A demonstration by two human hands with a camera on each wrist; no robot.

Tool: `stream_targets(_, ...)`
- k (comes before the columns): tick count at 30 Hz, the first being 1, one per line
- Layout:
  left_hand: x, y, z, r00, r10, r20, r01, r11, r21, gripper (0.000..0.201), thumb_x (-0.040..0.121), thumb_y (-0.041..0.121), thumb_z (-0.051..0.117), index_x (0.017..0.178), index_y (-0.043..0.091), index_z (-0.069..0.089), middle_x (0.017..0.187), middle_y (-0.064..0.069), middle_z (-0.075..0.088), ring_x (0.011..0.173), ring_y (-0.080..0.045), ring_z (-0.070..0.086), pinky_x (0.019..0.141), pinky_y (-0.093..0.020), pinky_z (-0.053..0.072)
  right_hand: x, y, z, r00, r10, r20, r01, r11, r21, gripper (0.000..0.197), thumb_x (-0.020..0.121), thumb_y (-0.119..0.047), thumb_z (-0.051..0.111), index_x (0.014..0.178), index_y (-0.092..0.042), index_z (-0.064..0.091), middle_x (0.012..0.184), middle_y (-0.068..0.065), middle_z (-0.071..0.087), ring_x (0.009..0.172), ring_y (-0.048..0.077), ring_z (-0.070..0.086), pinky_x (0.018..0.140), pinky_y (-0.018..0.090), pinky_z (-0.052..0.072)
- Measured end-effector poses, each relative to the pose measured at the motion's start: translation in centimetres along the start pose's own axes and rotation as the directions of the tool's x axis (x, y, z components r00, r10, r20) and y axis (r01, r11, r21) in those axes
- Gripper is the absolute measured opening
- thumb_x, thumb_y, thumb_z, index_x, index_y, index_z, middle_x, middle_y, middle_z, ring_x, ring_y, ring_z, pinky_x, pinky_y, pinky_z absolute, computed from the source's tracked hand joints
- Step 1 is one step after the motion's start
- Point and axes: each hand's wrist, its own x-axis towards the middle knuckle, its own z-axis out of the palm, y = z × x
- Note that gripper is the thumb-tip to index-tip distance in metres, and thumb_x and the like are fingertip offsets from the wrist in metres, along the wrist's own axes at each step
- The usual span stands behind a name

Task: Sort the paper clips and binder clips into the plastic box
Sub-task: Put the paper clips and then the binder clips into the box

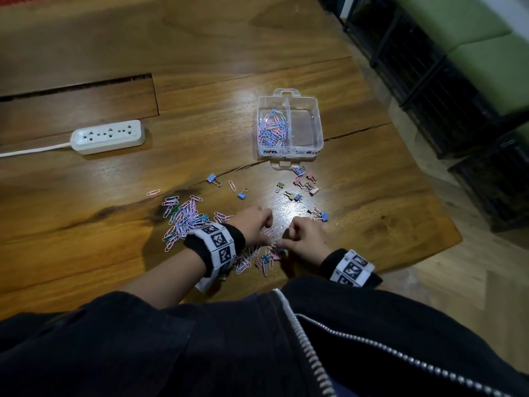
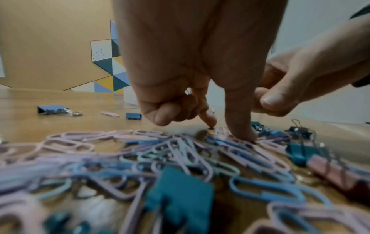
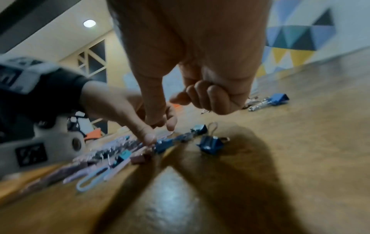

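Note:
The clear plastic box stands open on the wooden table; its left compartment holds paper clips and its right one is bare. A heap of pastel paper clips lies under my left wrist. Binder clips are scattered in front of the box. My left hand has thumb and forefinger down on paper clips, and a clip loop shows in its curled fingers. My right hand is fisted beside it, a binder clip's wire handle poking out. A blue binder clip lies just below.
A white power strip with its cord lies at the left. A recessed panel cuts into the tabletop behind it. The table's curved edge runs on the right, with black crates and a green cushion beyond.

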Motion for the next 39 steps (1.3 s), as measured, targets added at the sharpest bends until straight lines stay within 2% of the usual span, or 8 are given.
stream_targets(12, 0.3, 0.0, 0.3, 0.999, -0.021, -0.05, 0.034, 0.961, 0.275, 0.033, 0.095, 0.025, 0.04, 0.116, 0.002, 0.05, 0.115, -0.013, 0.048, 0.103, -0.026, 0.052, 0.088, -0.036, 0.048, 0.1, 1.4, -2.0, 0.999, 0.023, 0.044, -0.011, 0.97, -0.243, 0.02, 0.079, -0.011, 0.065, 0.093, -0.013, 0.051, 0.108, 0.004, 0.047, 0.101, 0.021, 0.048, 0.089, 0.034, 0.046)
stream_targets(16, 0.3, -0.3, -0.5, 0.992, -0.045, -0.121, 0.033, 0.995, -0.096, 0.014, 0.093, 0.016, 0.045, 0.08, 0.012, 0.049, 0.078, 0.0, 0.044, 0.075, -0.016, 0.046, 0.069, -0.025, 0.042, 0.4, 1.5, -1.6, 1.0, -0.021, 0.02, 0.025, 0.96, -0.279, 0.026, 0.081, -0.028, 0.064, 0.099, -0.013, 0.053, 0.111, 0.004, 0.049, 0.102, 0.018, 0.047, 0.087, 0.03, 0.04)
stream_targets(18, 0.3, -0.6, -1.1, 0.984, -0.121, -0.132, 0.07, 0.94, -0.334, 0.026, 0.091, 0.011, 0.05, 0.067, 0.019, 0.04, 0.07, 0.005, 0.044, 0.063, -0.009, 0.044, 0.056, -0.018, 0.036, 0.9, 1.7, -1.4, 1.0, -0.02, -0.019, 0.014, 0.959, -0.284, 0.023, 0.083, -0.028, 0.061, 0.097, -0.012, 0.054, 0.108, 0.005, 0.051, 0.101, 0.02, 0.049, 0.086, 0.03, 0.041)
stream_targets(22, 0.1, -0.8, -2.2, 0.983, -0.181, -0.029, 0.117, 0.743, -0.66, 0.011, 0.092, 0.004, 0.045, 0.088, 0.014, 0.049, 0.073, 0.002, 0.051, 0.059, -0.011, 0.048, 0.054, -0.021, 0.042, 1.6, 1.7, -1.8, 0.987, -0.023, -0.157, -0.014, 0.972, -0.234, 0.013, 0.086, -0.02, 0.057, 0.095, -0.011, 0.055, 0.104, 0.007, 0.053, 0.098, 0.021, 0.052, 0.089, 0.037, 0.047)
stream_targets(25, 0.1, -0.5, -2.3, 0.979, -0.175, 0.101, 0.194, 0.669, -0.718, 0.031, 0.096, 0.001, 0.029, 0.076, 0.013, 0.049, 0.068, 0.0, 0.048, 0.054, -0.009, 0.043, 0.046, -0.016, 0.036, 1.1, 1.1, -1.8, 0.997, -0.075, -0.035, 0.061, 0.956, -0.289, 0.021, 0.082, -0.025, 0.062, 0.1, -0.015, 0.058, 0.1, 0.0, 0.045, 0.093, 0.013, 0.042, 0.082, 0.025, 0.039)
stream_targets(31, 0.1, 0.2, -0.8, 0.998, -0.043, 0.034, 0.049, 0.975, -0.216, 0.018, 0.089, 0.025, 0.055, 0.097, 0.009, 0.055, 0.085, 0.002, 0.05, 0.077, -0.012, 0.049, 0.068, -0.021, 0.04, 0.7, 0.8, -0.9, 0.987, -0.13, 0.097, 0.159, 0.897, -0.413, 0.024, 0.086, -0.022, 0.057, 0.107, -0.011, 0.06, 0.107, 0.007, 0.047, 0.097, 0.019, 0.044, 0.087, 0.03, 0.041)
stream_targets(34, 0.2, 0.3, -0.2, 0.999, 0.031, 0.017, -0.032, 0.995, 0.098, 0.027, 0.083, 0.029, 0.064, 0.103, 0.012, 0.055, 0.104, -0.003, 0.052, 0.097, -0.02, 0.052, 0.081, -0.029, 0.044, 1.0, 0.6, -1.0, 0.985, -0.127, 0.114, 0.166, 0.869, -0.467, 0.021, 0.09, -0.018, 0.049, 0.105, -0.005, 0.056, 0.109, 0.009, 0.046, 0.103, 0.022, 0.045, 0.087, 0.032, 0.041)
stream_targets(39, 0.4, 0.4, -0.1, 0.999, 0.019, 0.031, -0.025, 0.984, 0.178, 0.02, 0.091, 0.028, 0.052, 0.096, 0.01, 0.057, 0.1, -0.007, 0.052, 0.09, -0.019, 0.053, 0.08, -0.029, 0.046, 1.5, 0.6, -0.9, 0.99, -0.107, 0.096, 0.139, 0.876, -0.462, 0.012, 0.091, -0.015, 0.047, 0.099, -0.007, 0.052, 0.106, 0.006, 0.043, 0.098, 0.019, 0.044, 0.087, 0.03, 0.043)
